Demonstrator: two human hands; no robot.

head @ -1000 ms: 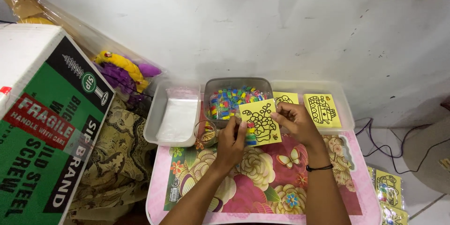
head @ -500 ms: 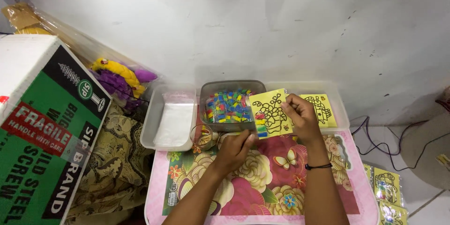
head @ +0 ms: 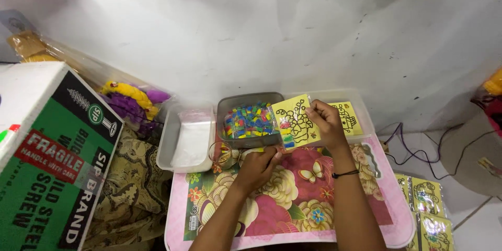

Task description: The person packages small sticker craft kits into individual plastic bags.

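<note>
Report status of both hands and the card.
Right hand holds yellow card upright over grey tub. Left hand closed on table mat, below card. Nothing blocking.

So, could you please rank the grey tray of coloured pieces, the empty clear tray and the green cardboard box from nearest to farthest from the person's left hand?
1. Grey tray of coloured pieces: just above the left hand.
2. Empty clear tray: further left.
3. Green cardboard box: far left.
</note>
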